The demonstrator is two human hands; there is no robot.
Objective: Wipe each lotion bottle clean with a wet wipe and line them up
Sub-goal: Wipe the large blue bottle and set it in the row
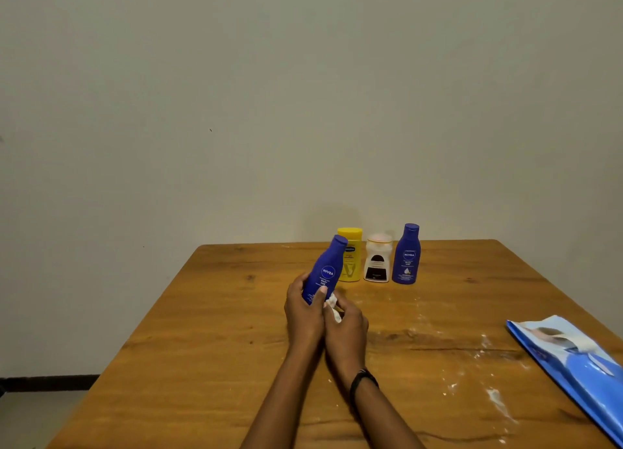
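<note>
Within your left hand (303, 313), fingers curled round its lower body, the dark blue plastic lotion bottle (326, 271) leans tilted over the wooden bench (236, 313). Your right hand (349, 327) pinches the crumpled white wet wipe (332, 302) against its base. Step assessed: wiping. Next, stand it beyond your fingers, beside the yellow plastic lotion bottle (352, 263) in the row.

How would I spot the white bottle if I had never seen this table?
Look to the far edge of the wooden table, near the wall, where three bottles stand in a row. The white bottle is the middle one, between the yellow bottle and the standing blue bottle. It alone is white with a dark label.
</note>
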